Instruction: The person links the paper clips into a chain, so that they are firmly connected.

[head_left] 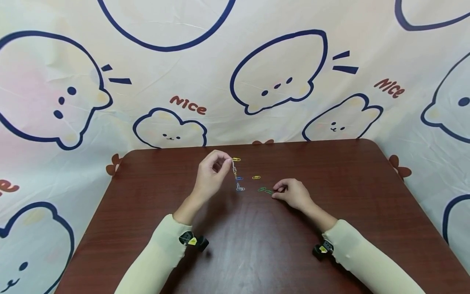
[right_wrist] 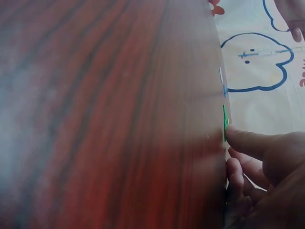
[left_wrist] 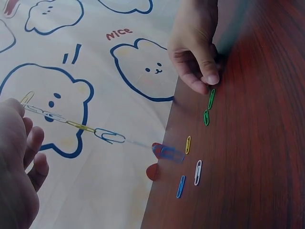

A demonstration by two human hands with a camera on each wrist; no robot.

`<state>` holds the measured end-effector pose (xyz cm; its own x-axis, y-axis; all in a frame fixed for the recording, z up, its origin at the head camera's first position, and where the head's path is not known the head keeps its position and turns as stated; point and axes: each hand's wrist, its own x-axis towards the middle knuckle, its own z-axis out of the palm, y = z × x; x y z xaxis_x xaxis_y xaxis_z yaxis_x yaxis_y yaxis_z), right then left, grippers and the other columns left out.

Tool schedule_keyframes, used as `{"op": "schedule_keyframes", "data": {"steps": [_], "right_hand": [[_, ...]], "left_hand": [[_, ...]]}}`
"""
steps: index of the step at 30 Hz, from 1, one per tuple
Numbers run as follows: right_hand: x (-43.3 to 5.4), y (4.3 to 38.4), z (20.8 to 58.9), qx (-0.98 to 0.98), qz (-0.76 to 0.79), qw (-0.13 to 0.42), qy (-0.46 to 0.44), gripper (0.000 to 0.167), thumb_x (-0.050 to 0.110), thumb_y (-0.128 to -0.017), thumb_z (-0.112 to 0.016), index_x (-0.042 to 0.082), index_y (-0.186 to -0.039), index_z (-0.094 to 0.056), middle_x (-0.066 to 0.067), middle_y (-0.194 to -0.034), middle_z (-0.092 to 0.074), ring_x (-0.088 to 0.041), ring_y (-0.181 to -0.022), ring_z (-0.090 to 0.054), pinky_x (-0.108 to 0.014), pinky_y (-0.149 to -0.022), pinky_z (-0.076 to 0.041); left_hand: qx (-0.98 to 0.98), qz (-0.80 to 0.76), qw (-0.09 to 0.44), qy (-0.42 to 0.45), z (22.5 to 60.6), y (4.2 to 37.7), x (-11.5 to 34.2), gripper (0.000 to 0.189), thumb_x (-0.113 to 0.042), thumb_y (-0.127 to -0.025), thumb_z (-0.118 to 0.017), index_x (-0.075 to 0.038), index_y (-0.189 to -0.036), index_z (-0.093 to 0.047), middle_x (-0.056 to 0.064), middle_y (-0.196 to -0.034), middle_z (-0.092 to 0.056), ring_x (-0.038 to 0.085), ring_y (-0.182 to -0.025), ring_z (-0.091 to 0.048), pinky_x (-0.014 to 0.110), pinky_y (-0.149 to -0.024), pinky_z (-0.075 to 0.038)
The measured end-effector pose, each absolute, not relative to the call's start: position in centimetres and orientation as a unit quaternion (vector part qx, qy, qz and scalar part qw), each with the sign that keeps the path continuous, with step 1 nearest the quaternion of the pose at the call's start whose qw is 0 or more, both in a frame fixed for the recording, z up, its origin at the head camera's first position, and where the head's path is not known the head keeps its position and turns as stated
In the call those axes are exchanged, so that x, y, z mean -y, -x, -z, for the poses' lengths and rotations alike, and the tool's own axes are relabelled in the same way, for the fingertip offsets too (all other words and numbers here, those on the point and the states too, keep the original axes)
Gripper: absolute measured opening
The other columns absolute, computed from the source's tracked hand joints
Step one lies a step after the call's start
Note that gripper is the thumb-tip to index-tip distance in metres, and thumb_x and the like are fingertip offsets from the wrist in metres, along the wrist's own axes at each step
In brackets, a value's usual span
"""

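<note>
In the head view my left hand (head_left: 213, 173) is raised above the table, pinching the top of a hanging chain of linked paper clips between thumb and forefinger. The left wrist view shows the chain's white paper clip (left_wrist: 47, 114), yellow paper clip (left_wrist: 80, 126) and blue paper clip (left_wrist: 109, 136) running away from the fingertips. My right hand (head_left: 293, 194) is low over the table, thumb and forefinger slightly apart, fingertips right at the end of a green paper clip (left_wrist: 211, 98). A second green paper clip (left_wrist: 206, 118) lies just beyond it.
On the brown table (head_left: 238, 245), loose clips lie between the hands: a yellow paper clip (head_left: 256, 177), a white paper clip (left_wrist: 198, 172) and a blue paper clip (left_wrist: 181, 186). A patterned curtain (head_left: 220, 81) rises behind the table's far edge.
</note>
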<state>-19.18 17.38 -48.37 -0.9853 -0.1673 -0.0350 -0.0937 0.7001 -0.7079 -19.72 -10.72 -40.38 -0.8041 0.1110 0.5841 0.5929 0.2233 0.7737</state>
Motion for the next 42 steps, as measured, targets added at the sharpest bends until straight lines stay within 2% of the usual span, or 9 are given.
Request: {"op": "schedule_keyframes", "data": {"steps": [16,23,27,33,42], "right_hand": [[-15.7,19.4,48.1,-0.934,0.342,0.049,0.091,0.009,0.020,-0.086,-0.083,0.017,-0.083,-0.075,0.007,-0.073,-0.064,-0.009,-0.065,-0.057,-0.030,-0.062,-0.045],[-15.7,19.6,47.9,-0.939,0.320,0.063,0.109,0.013,0.018,-0.087,-0.080,0.017,-0.078,-0.070,0.007,-0.072,-0.062,-0.009,-0.067,-0.055,-0.029,-0.062,-0.044],[-15.8,19.7,47.9,-0.938,0.316,0.072,0.121,0.013,0.016,-0.088,-0.077,0.017,-0.078,-0.069,0.007,-0.073,-0.061,-0.009,-0.067,-0.054,-0.030,-0.064,-0.044],[-16.4,19.9,48.0,-0.921,0.355,0.085,0.137,0.011,0.014,-0.093,-0.073,0.013,-0.084,-0.066,0.003,-0.077,-0.062,-0.012,-0.068,-0.055,-0.030,-0.066,-0.046],[-17.2,19.9,45.8,-0.895,0.412,0.079,0.150,0.004,0.009,-0.096,-0.070,0.008,-0.093,-0.070,-0.001,-0.083,-0.064,-0.017,-0.074,-0.056,-0.030,-0.067,-0.048]], "left_hand": [[0.752,0.579,0.199,0.244,40.3,19.7,10.8,0.005,-0.003,-0.097,-0.067,0.001,-0.098,-0.068,0.007,-0.086,-0.061,0.016,-0.070,-0.053,0.022,-0.059,-0.041],[0.756,0.579,0.195,0.236,40.2,19.7,10.5,0.005,0.001,-0.096,-0.066,0.007,-0.096,-0.066,0.014,-0.086,-0.061,0.014,-0.071,-0.052,0.020,-0.060,-0.040],[0.757,0.578,0.194,0.237,38.6,18.6,10.1,0.006,0.005,-0.096,-0.063,0.010,-0.094,-0.064,0.018,-0.085,-0.060,0.012,-0.071,-0.051,0.020,-0.061,-0.040],[0.754,0.582,0.193,0.235,39.0,18.9,10.0,0.004,0.007,-0.095,-0.064,0.003,-0.092,-0.065,0.013,-0.084,-0.060,0.012,-0.070,-0.050,0.021,-0.061,-0.040],[0.756,0.576,0.190,0.247,36.9,17.6,9.7,0.005,0.006,-0.096,-0.063,0.010,-0.094,-0.064,0.017,-0.084,-0.059,0.015,-0.070,-0.050,0.022,-0.062,-0.040]]}}
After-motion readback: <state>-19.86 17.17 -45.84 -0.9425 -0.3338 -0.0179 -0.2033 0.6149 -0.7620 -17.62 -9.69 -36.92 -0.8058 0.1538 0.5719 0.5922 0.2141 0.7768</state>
